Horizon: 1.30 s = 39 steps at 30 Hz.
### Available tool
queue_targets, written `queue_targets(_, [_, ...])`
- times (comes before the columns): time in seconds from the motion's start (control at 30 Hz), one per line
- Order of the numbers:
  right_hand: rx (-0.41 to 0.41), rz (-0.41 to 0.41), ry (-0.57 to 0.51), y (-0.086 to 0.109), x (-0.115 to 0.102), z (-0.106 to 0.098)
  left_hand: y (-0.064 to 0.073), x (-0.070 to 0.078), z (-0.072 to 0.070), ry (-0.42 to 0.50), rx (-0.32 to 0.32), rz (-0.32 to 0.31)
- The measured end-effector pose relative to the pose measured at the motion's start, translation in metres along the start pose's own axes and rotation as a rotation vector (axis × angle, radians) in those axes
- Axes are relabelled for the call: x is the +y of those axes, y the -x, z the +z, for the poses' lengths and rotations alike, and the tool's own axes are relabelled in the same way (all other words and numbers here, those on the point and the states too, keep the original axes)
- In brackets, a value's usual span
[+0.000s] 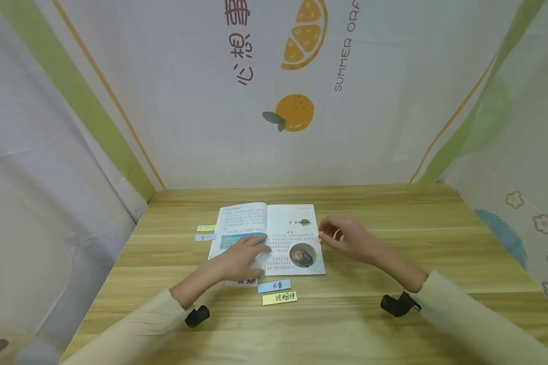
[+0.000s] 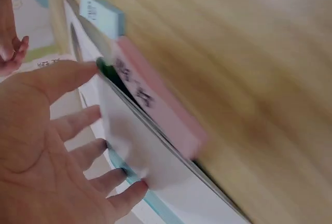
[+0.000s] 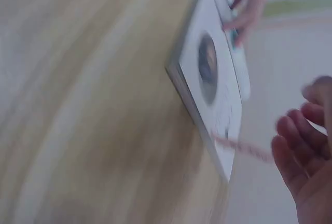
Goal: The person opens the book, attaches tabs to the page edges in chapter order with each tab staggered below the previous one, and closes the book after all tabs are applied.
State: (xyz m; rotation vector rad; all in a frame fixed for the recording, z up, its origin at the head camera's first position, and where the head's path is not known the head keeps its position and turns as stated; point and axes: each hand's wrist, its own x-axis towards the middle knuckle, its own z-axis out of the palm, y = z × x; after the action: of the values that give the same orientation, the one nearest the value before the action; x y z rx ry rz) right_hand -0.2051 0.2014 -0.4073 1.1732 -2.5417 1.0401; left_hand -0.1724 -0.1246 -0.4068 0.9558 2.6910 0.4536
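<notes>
An open book (image 1: 292, 223) lies on the wooden table, text on both pages and a round picture on the right one. My left hand (image 1: 241, 253) rests on it near the spine, fingers spread; in the left wrist view the thumb is right at the bottom page edge. At the right page's outer edge my right hand (image 1: 344, 235) pinches a pink sticky tab (image 1: 317, 239) between thumb and index finger. In the right wrist view the blurred pink tab (image 3: 244, 147) spans from the page to the fingertips.
Below the book lie a pink sticky-note pad (image 2: 155, 102), a blue pad (image 1: 274, 286) and a yellow pad (image 1: 279, 298), all handwritten. A yellow tab (image 1: 206, 228) and a blue tab (image 1: 205, 237) stick out at the book's left edge. A printed curtain (image 1: 370, 137) hangs behind the table.
</notes>
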Motion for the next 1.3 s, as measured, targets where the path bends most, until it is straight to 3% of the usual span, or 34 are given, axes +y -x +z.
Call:
queue_targets(0.07, [-0.124, -0.045, 0.021, -0.001, -0.008, 0.010, 0.011, -0.005, 0.000, 0.004, -0.022, 0.010])
queue_targets(0.2, [-0.344, -0.043, 0.121, 0.003, -0.013, 0.026, 0.026, -0.010, 0.001, 0.028, -0.038, 0.007])
queue_targets(0.3, [-0.420, -0.036, 0.195, 0.008, -0.010, 0.035, 0.031, -0.013, 0.002, 0.018, -0.027, 0.000])
queue_targets(0.57, [-0.418, -0.075, 0.222, 0.015, -0.001, 0.039, 0.039, -0.027, 0.005, 0.045, 0.017, -0.037])
queue_targets(0.9, [-0.432, -0.058, 0.223, 0.014, -0.001, 0.040, 0.041, -0.037, 0.006, 0.043, 0.031, -0.042])
queue_targets(1.03, [-0.418, -0.078, 0.220, 0.015, -0.002, 0.040, 0.037, -0.034, 0.005, 0.006, 0.062, 0.009])
queue_targets(1.3, [-0.421, -0.090, 0.221, 0.013, -0.002, 0.040, 0.020, -0.025, 0.001, -0.164, 0.091, 0.165])
